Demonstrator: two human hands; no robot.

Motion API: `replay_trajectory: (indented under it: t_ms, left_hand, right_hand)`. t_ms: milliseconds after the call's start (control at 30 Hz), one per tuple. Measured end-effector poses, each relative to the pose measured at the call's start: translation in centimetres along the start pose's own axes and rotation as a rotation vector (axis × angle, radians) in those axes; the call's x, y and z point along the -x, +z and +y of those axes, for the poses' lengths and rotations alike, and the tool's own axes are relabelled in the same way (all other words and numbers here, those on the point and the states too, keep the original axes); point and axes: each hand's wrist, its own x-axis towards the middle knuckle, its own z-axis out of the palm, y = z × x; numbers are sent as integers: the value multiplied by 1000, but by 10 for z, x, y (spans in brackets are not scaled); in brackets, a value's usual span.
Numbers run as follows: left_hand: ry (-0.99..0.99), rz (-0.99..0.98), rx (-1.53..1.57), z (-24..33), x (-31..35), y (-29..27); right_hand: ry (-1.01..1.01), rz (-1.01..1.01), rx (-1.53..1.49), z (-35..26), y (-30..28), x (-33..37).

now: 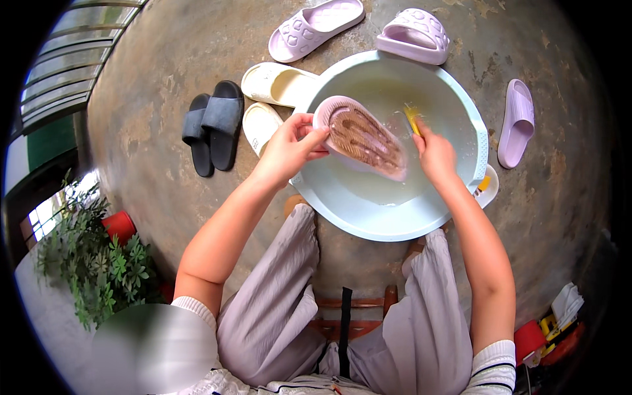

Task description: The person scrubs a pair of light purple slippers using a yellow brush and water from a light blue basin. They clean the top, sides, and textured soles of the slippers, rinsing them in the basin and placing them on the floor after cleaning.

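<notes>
Over a wide pale-blue basin point(388, 227) of cloudy water, my left hand point(295, 146) grips a pink slipper point(365, 139) by one end. Its sole faces up, with brown dirt across the tread. My right hand point(436, 155) is closed round the handle of a small yellow brush point(412, 120), above the basin and to the right of the slipper. The brush and the slipper's far end look slightly blurred. Brush and sole are apart.
Lilac slippers point(316, 27) lie beyond the basin, another lilac slipper point(517, 124) to its right. Cream slippers point(280, 84) touch its left side, near dark slippers point(222, 125). A leafy plant point(99, 263) stands at left, a railing point(72, 59) at far left.
</notes>
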Motion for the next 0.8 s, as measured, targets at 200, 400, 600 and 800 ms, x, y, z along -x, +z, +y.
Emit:
replay_trajectory:
  t_ms: [200,400,600,800]
  left_hand:
    - [-47,-4,395,-1,14,16]
    - [70,-100,463,-11,15,39]
    - [-23,0,502,-17,13,41]
    - [-96,49,572,-24,7,44]
  right_hand:
    - [-250,132,-506,-101,-68,76]
    - [-259,214,-373,-114,-76,67]
    - [-327,137,-423,-116,-73,87]
    - [-300,167,-356,-109,-65,92]
